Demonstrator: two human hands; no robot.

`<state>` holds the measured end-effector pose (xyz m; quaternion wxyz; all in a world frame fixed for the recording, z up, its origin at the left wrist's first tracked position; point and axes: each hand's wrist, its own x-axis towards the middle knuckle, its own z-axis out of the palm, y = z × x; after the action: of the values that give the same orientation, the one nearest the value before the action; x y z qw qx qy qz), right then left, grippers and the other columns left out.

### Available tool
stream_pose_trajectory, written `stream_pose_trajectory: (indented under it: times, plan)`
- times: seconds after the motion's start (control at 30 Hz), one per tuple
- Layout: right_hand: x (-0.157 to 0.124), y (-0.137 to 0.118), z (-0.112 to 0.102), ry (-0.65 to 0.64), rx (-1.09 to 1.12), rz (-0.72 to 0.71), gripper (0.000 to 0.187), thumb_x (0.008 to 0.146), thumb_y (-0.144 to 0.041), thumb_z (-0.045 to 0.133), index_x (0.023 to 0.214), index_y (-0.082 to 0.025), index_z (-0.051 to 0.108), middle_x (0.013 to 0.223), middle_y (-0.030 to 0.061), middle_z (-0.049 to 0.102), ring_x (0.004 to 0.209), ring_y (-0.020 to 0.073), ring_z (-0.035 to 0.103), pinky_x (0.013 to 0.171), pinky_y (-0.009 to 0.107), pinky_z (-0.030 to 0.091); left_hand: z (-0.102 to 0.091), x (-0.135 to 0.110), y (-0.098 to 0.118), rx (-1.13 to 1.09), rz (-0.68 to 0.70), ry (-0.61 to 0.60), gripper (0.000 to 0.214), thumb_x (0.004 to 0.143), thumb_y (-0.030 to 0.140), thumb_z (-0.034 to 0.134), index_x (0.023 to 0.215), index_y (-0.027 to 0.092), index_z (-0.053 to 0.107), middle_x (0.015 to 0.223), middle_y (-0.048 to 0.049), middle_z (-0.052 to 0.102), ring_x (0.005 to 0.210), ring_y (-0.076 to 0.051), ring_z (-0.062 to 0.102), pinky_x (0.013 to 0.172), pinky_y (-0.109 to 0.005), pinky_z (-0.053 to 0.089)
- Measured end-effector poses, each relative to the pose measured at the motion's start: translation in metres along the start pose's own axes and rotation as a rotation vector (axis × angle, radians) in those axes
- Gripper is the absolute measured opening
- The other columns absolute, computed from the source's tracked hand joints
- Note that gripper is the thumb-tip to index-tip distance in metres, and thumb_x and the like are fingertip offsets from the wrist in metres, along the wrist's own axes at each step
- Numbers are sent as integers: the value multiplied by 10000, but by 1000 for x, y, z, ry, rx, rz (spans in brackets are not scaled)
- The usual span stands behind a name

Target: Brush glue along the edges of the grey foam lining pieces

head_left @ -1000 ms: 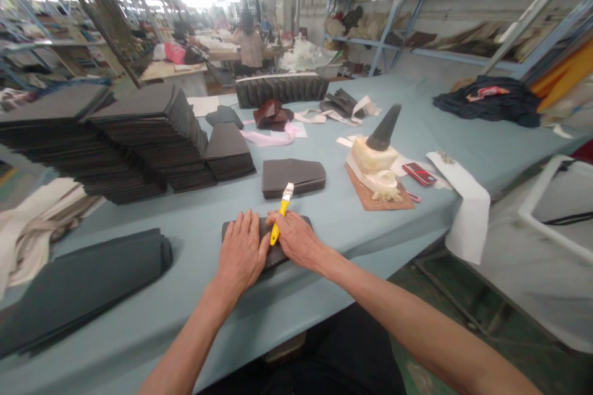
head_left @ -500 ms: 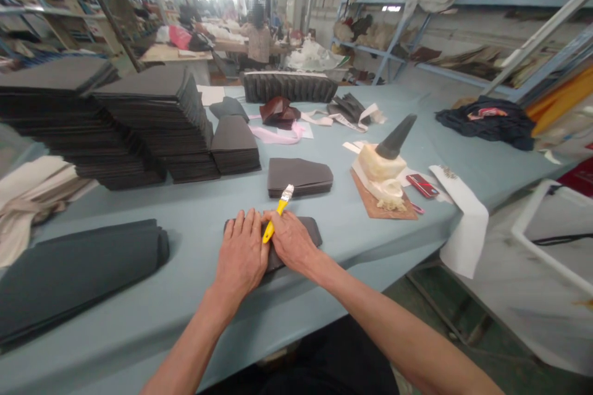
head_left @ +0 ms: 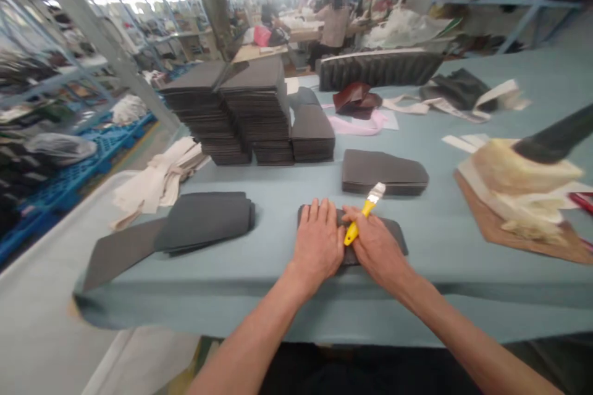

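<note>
My left hand lies flat with its fingers stretched over a dark folded or stacked piece near the table's front edge. My right hand presses on the same piece, close beside the left. Between its thumb and fingers it holds a paintbrush with a yellow handle, the pale bristles pointing up and away from me. Both hands cover much of the dark piece. Just beyond them lies a low stack of dark grey cut panels.
Tall stacks of dark panels stand at the back left, with more dark panels nearer on the left. To the right, a yellowish block with a dark cone rests on a brown board. A person is in the background.
My view has swung left, so the things on the table appear farther right. Both hands stay on the dark piece, and the paintbrush is still in my right hand.
</note>
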<state>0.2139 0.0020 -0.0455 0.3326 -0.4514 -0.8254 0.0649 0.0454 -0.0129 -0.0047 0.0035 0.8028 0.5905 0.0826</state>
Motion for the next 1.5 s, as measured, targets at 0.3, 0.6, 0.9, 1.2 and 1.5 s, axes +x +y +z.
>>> stream_pose_trajectory:
  times: [0.3,0.6,0.9,1.2,1.5]
  plan:
    - [-4,2,6,29,-104,-42,356,981,-103,396,1255,-176,612,1468,206,697,1381,339,649,1144,570,544,-1,-1,-4,-97,26,32,573,1105,337,359,1602,80,477,1696,-184,490,1612,-363,424,1332,-566,386]
    - [-3,-12,-3,56,-151,8,332,979,-89,483,1263,-203,613,1454,144,727,1288,346,679,1104,529,508,-34,-60,-101,-88,-126,250,523,1101,436,453,1559,189,510,1614,-147,594,1569,-297,491,1314,-517,425]
    - [-1,-17,-7,97,-199,-28,359,955,-63,530,1289,-183,588,1419,143,738,1294,374,691,1093,518,512,-47,-116,-210,63,-206,257,596,996,632,615,1359,161,654,1468,-216,668,1360,-408,629,1161,-589,531]
    - [-1,-20,-11,80,-210,-13,344,956,-60,517,1263,-199,582,1449,117,730,1319,385,693,1100,534,518,-58,-115,-234,44,-87,195,454,1061,563,534,1301,207,684,1404,-151,708,1294,-341,667,1138,-528,547]
    - [-2,-18,-10,65,-228,-16,313,975,-82,517,1256,-196,594,1451,119,731,1318,383,689,1094,522,522,-62,-113,-237,-27,-90,169,383,1038,540,564,1204,222,697,1358,-145,721,1278,-349,672,1119,-530,552]
